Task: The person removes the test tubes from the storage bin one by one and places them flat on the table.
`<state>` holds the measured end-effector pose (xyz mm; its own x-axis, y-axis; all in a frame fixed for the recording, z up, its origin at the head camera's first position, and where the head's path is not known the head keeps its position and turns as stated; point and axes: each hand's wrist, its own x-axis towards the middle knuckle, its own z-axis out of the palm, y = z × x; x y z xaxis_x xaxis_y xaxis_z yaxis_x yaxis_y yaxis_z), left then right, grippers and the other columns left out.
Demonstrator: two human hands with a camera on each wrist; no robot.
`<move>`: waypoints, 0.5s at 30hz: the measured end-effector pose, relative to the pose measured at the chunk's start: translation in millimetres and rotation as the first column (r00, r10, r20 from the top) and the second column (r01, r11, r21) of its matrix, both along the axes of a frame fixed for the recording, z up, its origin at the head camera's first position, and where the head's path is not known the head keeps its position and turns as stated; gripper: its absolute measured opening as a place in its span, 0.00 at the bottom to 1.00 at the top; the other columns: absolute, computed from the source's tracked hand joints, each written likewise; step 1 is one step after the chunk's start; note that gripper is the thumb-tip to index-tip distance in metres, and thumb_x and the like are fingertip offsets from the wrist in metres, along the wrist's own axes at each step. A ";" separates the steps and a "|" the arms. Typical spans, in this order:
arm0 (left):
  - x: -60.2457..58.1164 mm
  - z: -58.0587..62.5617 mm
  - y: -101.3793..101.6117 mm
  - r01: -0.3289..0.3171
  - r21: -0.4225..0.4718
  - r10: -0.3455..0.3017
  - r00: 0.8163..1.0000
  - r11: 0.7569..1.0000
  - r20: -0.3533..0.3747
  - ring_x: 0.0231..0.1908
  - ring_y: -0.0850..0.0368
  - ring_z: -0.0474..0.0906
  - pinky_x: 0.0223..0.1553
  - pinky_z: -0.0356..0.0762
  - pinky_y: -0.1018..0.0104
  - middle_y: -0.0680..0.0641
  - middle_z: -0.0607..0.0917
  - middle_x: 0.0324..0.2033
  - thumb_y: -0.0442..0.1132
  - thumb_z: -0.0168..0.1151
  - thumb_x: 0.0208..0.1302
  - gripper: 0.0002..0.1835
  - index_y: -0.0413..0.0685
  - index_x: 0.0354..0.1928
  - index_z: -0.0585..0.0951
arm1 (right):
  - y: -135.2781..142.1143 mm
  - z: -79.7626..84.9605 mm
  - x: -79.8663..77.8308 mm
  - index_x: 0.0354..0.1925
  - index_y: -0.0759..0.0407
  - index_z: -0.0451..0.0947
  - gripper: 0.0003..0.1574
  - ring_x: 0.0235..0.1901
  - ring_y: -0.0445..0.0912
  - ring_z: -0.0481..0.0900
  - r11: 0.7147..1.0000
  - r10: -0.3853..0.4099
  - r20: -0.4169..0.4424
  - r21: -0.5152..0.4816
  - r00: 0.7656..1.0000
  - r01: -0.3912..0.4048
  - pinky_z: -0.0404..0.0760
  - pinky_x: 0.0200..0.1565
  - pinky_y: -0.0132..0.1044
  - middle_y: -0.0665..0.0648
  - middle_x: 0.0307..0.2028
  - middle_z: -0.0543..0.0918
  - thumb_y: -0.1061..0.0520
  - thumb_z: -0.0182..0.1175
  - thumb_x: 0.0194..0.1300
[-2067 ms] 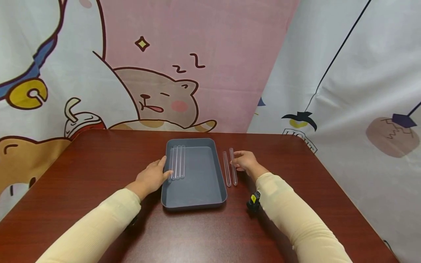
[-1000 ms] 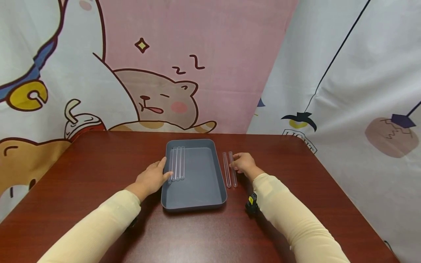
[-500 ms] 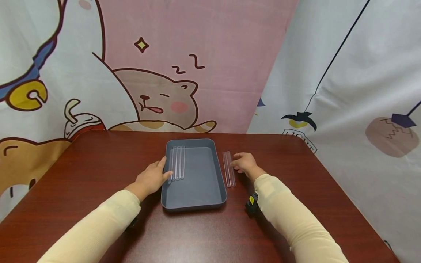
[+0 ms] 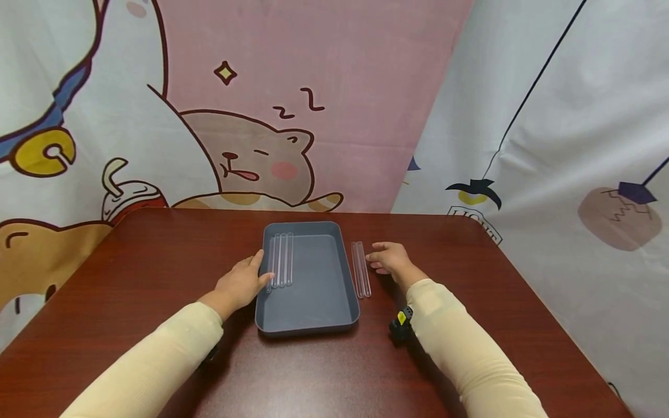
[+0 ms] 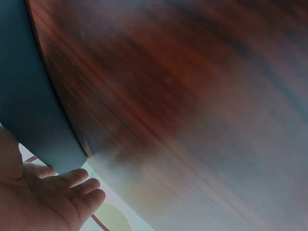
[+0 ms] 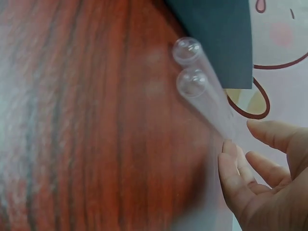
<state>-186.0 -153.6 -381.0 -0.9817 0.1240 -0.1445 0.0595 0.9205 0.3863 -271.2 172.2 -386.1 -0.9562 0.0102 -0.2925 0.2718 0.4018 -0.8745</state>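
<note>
- Left sleeve (image 4: 146, 360): long, pale yellow, reaching the wrist.
- Right sleeve (image 4: 470, 342): matching, creased along the forearm.
- Black boxy device (image 4: 398, 333), marked with a yellow patch (image 4: 402, 317), worn at the right wrist.

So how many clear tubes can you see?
6. Four tubes lie in the tray, the leftmost partly hidden by the left hand; two tubes lie on the table beside the right hand. The left hand may hide more.
</note>
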 end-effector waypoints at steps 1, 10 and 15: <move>0.1 -0.3 0.0 0.000 0.000 0.000 1.000 1.000 0.001 0.69 0.34 0.55 0.65 0.59 0.40 0.30 0.59 0.70 0.52 0.49 0.73 0.40 0.35 0.74 0.49 | 0.2 0.5 -0.2 0.67 0.68 0.65 0.32 0.46 0.55 0.83 1.000 -0.002 0.000 -0.016 1.000 0.002 0.81 0.50 0.48 0.69 0.54 0.79 0.64 0.58 0.66; -1.2 -1.5 -0.4 0.007 -0.003 -0.007 1.000 1.000 -0.011 0.69 0.33 0.55 0.65 0.59 0.40 0.30 0.59 0.70 0.51 0.49 0.74 0.39 0.35 0.74 0.49 | -1.6 11.2 0.7 0.67 0.63 0.66 0.31 0.50 0.57 0.81 0.989 -0.048 -0.001 -0.143 0.999 0.048 0.80 0.51 0.46 0.67 0.55 0.79 0.64 0.57 0.67; -1.9 -0.9 -0.3 0.004 0.006 -0.004 1.000 1.000 -0.005 0.69 0.34 0.55 0.65 0.59 0.39 0.30 0.59 0.70 0.51 0.49 0.74 0.39 0.35 0.74 0.48 | -5.8 20.3 0.9 0.67 0.61 0.67 0.31 0.52 0.58 0.80 0.974 -0.065 -0.008 -0.220 0.998 0.061 0.81 0.51 0.45 0.64 0.53 0.81 0.63 0.58 0.67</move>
